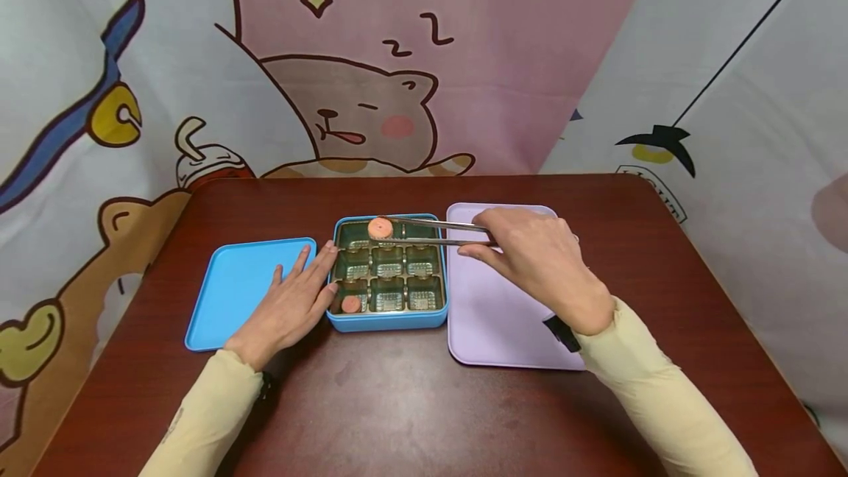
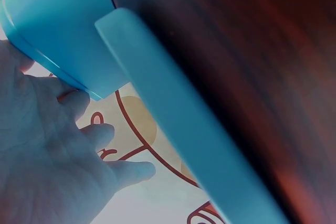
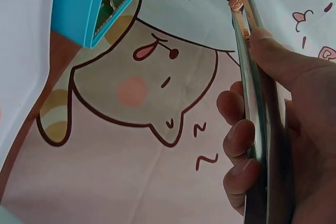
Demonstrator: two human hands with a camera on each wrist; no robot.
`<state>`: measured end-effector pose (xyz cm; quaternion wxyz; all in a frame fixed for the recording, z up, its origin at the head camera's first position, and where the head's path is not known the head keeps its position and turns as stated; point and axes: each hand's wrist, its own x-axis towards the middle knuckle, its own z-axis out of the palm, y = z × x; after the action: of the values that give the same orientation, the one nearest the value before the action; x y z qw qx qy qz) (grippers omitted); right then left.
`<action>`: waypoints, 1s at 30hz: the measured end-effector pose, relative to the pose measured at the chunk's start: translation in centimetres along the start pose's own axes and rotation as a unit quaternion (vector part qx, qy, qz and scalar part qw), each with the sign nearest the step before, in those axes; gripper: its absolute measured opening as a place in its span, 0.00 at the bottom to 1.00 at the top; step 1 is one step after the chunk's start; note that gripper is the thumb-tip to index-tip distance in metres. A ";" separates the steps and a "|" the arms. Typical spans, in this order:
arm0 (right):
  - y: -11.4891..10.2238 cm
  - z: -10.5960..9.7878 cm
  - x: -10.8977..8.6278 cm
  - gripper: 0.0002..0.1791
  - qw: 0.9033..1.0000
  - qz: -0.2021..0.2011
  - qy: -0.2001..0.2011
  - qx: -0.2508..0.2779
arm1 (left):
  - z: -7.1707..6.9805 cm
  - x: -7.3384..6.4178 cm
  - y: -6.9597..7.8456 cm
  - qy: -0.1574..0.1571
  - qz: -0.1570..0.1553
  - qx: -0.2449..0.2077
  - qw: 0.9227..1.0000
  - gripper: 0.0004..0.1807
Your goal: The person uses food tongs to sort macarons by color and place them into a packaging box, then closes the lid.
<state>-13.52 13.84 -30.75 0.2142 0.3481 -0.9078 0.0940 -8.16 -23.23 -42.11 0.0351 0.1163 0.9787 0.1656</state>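
Note:
My right hand (image 1: pixel 539 260) grips a pair of metal tongs (image 3: pixel 255 114), thumb on one side and curled fingers on the other. Between the tong tips is a round, flat, pinkish-orange piece (image 1: pixel 380 228), above the back row of a blue box (image 1: pixel 387 324). A gold-toned divided insert (image 1: pixel 387 278) lines this box with several square compartments. Another round pinkish-orange piece (image 1: pixel 350 304) lies in the front left compartment. With fingers extended, my left hand (image 1: pixel 288 311) rests against the box's left side; the left wrist view shows its fingers (image 2: pixel 97 135) spread by the blue wall.
Left of the box lies a flat blue lid (image 1: pixel 241 289), partly under my left hand in the head view. A pale purple tray (image 1: pixel 497 322) lies to the right, beneath my right forearm. All stand on a dark reddish-brown table (image 1: pixel 391 418), with a cartoon-printed cloth (image 1: pixel 517 57) behind.

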 end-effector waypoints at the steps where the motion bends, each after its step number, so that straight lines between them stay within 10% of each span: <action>1: -0.2 0.2 0.2 0.22 1.000 0.002 -0.004 0.002 | 0.0 0.0 0.0 -0.001 0.000 0.001 1.000 0.35; 30: -2.5 7.0 3.0 0.21 0.997 -0.014 -0.073 -0.005 | 0.1 0.0 0.0 0.004 0.004 0.001 1.000 0.35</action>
<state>-16.13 8.01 -35.56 0.1504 0.3655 -0.9166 0.0611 -8.11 -23.20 -42.18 0.0302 0.1194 0.9785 0.1655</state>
